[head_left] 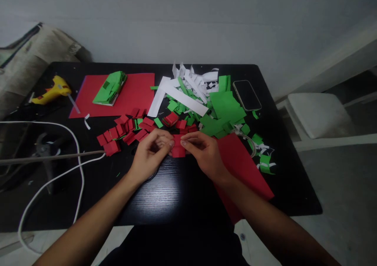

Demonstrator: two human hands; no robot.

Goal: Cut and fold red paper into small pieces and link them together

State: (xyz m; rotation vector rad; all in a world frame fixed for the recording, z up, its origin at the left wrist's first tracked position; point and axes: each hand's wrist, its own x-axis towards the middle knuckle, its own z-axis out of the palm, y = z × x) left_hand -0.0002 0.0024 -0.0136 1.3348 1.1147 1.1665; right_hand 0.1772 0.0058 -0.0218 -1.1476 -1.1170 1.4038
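Note:
Both my hands meet over the middle of a black table. My left hand and my right hand pinch a small red paper piece between thumbs and fingertips. Just beyond them lie several folded red paper squares in a loose row and a small stack of red pieces. A red paper sheet lies under my right wrist.
A heap of green paper scraps and white strips covers the far middle. A phone lies far right. A red sheet carries a green folded stack. A yellow glue gun and white cable sit left.

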